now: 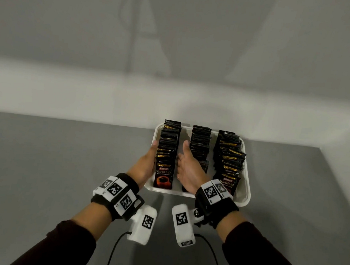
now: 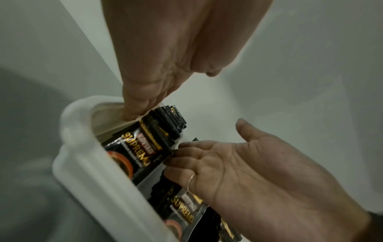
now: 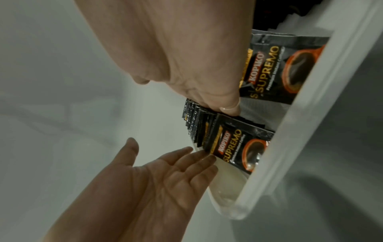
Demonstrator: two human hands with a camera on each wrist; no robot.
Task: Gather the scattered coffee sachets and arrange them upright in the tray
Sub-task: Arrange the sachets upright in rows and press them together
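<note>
A white tray (image 1: pixel 247 189) holds three rows of black Kopiko Supremo sachets standing upright. My left hand (image 1: pixel 147 161) lies flat against the outer side of the left row (image 1: pixel 165 163), fingers straight. My right hand (image 1: pixel 187 170) lies flat against that row's other side, in the gap before the middle row (image 1: pixel 200 143). The right row (image 1: pixel 229 159) leans a little and is untouched. In the left wrist view my left fingers (image 2: pixel 140 101) touch the row's side inside the tray (image 2: pixel 82 163), and my right hand (image 2: pixel 238 163) faces them. The right wrist view shows the front sachet (image 3: pixel 234 147) between both hands.
The tray stands on a grey table (image 1: pixel 57 174) at its far edge, against a white wall (image 1: pixel 178 46). The table's right edge (image 1: pixel 337 181) runs close to the tray. Two black cables (image 1: pixel 114 251) trail from my wrist cameras over the near table.
</note>
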